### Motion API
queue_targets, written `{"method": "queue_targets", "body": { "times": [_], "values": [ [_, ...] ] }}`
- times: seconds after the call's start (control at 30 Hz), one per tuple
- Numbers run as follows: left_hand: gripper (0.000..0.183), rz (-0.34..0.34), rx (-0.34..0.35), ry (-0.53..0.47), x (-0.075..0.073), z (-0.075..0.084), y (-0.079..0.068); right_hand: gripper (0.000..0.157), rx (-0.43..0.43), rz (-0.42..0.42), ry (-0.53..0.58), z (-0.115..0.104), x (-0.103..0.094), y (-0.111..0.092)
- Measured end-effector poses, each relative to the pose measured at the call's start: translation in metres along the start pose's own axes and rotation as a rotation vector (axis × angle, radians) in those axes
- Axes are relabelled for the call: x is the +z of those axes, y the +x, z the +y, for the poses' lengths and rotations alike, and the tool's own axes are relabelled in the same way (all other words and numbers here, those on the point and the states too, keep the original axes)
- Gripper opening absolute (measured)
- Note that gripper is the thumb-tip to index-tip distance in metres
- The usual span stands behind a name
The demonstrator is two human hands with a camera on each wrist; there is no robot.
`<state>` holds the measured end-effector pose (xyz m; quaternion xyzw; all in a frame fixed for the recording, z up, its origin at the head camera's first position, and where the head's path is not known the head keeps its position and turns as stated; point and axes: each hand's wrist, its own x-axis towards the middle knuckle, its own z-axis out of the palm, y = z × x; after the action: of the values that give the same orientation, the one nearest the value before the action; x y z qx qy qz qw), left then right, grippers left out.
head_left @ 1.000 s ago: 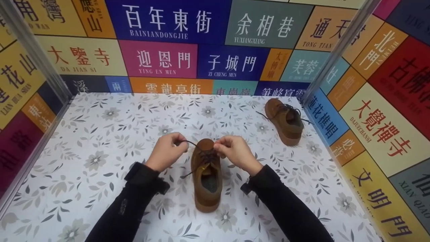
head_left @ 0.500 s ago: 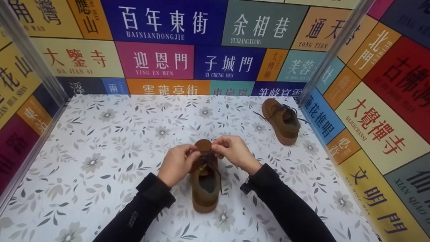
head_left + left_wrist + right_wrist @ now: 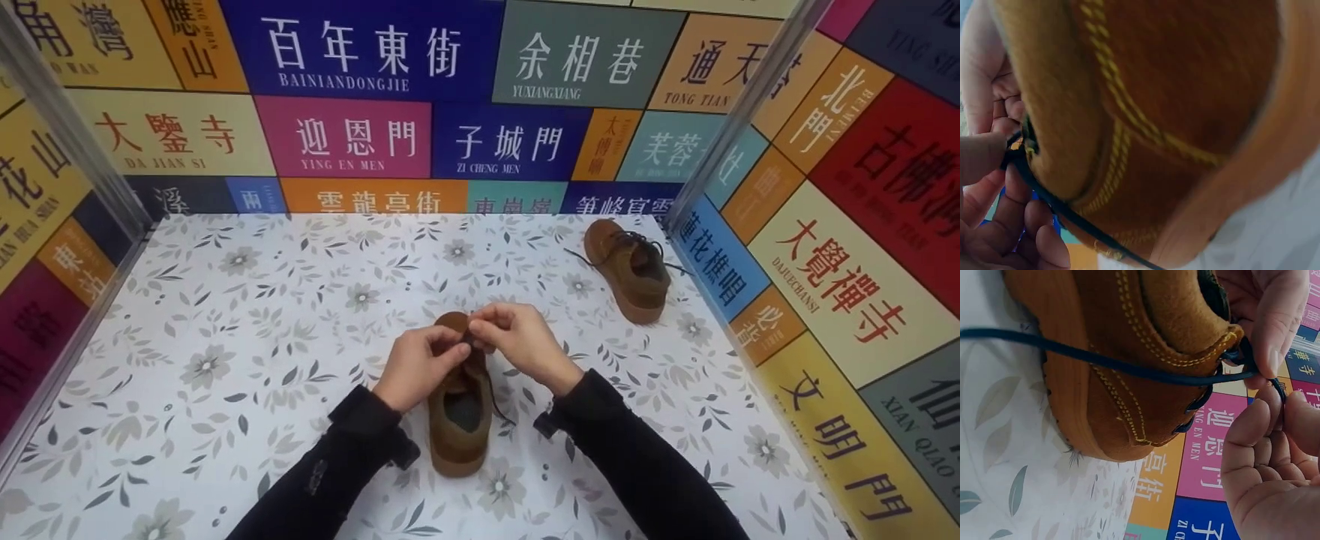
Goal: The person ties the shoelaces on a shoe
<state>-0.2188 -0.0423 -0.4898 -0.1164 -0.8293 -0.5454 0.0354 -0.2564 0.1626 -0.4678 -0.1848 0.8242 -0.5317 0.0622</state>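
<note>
A brown lace-up shoe (image 3: 459, 450) stands on the table in front of me, toe pointing away and yellow stitching along its side. Above its lacing my hands meet. My left hand (image 3: 420, 367) pinches the dark shoelace (image 3: 1129, 371) between thumb and index finger, close to the eyelets. From there one lace end trails across the shoe's side in the right wrist view. Beside it, my right hand (image 3: 517, 341) pinches a short bit of lace between its thumb and finger. The fingers partly hide the crossing of the laces.
A second brown shoe (image 3: 626, 270) with loose laces stands at the back right, near the wall. The table (image 3: 210, 435) has a white floral cover. Panels (image 3: 352, 135) with coloured signs enclose it at the back and both sides.
My left hand has moved right, from beside the shoe to over its lacing, near my right hand. A lace end that lay at the shoe's left now hangs at its right.
</note>
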Motion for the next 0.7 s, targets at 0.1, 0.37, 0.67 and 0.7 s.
{"method": "queue_targets", "body": {
  "times": [0.1,0.37,0.67,0.7],
  "values": [
    [0.012,-0.012,-0.095,-0.12,-0.001,0.0,-0.001,0.023,-0.027,-0.013,-0.059,0.008,0.002,-0.01],
    [0.015,-0.001,-0.201,-0.303,-0.002,0.0,-0.002,0.011,-0.086,0.011,-0.194,0.029,0.011,-0.033],
    [0.016,-0.02,-0.251,-0.323,0.001,0.001,-0.004,0.023,0.125,-0.17,0.076,0.034,-0.006,-0.034],
    [0.016,-0.021,-0.252,-0.314,0.001,0.001,-0.004,0.022,0.134,-0.192,0.079,0.035,-0.009,-0.034]
  ]
}}
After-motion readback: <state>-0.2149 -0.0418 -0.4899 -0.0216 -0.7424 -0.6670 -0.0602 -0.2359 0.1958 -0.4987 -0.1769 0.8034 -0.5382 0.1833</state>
